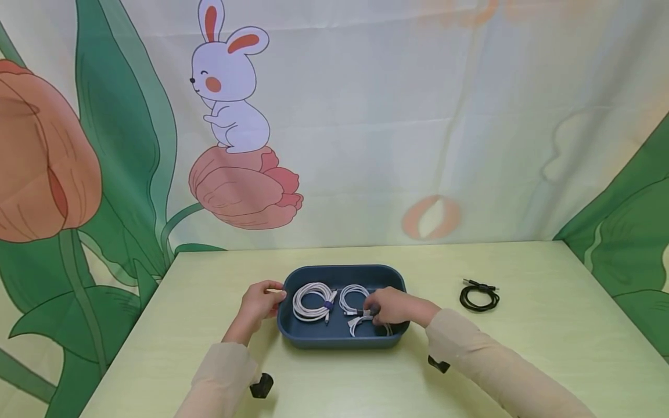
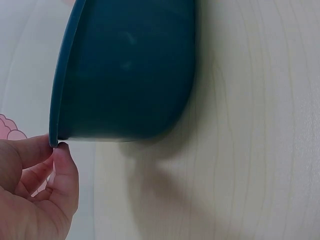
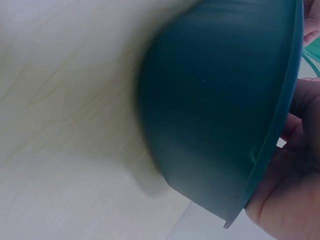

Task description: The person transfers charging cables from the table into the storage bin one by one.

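Note:
A dark blue plastic bin (image 1: 345, 342) stands on the table. My left hand (image 1: 259, 302) pinches the rim at its left end between thumb and fingers, as the left wrist view shows up close. Inside the bin, a thick white coiled cable (image 1: 300, 310) with a purple tie lies on the left, and a thinner white cable (image 1: 343, 299) is coiled right of it. My right hand (image 1: 394, 306) reaches over the right end into the bin, fingers down among the white cables. A further white cable (image 1: 352, 327) shows partly under it. The bin's wall hides its fingertips in the right wrist view.
A black coiled cable (image 1: 479, 299) lies on the table right of the bin. Behind the table's back edge hangs a cloth (image 1: 355, 145) printed with a rabbit and tulips. A dark device (image 1: 261, 385) sits at the left cuff and another (image 1: 438, 364) at the right.

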`<state>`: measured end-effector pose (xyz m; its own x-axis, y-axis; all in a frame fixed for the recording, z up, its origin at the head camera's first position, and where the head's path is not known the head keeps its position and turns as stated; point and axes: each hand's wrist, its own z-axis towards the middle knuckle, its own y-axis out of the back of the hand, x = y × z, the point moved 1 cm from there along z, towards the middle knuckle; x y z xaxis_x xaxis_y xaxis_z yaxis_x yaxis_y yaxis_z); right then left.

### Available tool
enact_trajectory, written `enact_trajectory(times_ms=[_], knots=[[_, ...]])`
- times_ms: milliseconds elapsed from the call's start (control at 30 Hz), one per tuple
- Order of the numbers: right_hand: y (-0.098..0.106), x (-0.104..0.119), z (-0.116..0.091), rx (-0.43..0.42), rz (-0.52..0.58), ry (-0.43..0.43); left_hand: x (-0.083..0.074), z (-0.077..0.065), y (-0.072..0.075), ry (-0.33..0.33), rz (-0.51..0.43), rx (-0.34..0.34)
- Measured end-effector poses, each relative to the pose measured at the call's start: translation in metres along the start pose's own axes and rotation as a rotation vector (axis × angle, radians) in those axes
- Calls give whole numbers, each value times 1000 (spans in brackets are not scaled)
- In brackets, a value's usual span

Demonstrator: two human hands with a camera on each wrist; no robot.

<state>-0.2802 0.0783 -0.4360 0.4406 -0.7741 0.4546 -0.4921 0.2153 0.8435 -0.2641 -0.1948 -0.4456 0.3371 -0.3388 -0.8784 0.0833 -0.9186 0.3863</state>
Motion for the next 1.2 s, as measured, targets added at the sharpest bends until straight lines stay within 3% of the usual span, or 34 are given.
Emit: enact_trajectory(times_ms=[400,833,1200], knots=[[6,-9,-9,-97,96,159,1,0,0,-3,9,1],[23,-13,-24,-166,186,198,-1,-1,0,-7,8,-4],[32,-26,-31,-215,222,161,-1,-1,-1,-6,11,-5]])
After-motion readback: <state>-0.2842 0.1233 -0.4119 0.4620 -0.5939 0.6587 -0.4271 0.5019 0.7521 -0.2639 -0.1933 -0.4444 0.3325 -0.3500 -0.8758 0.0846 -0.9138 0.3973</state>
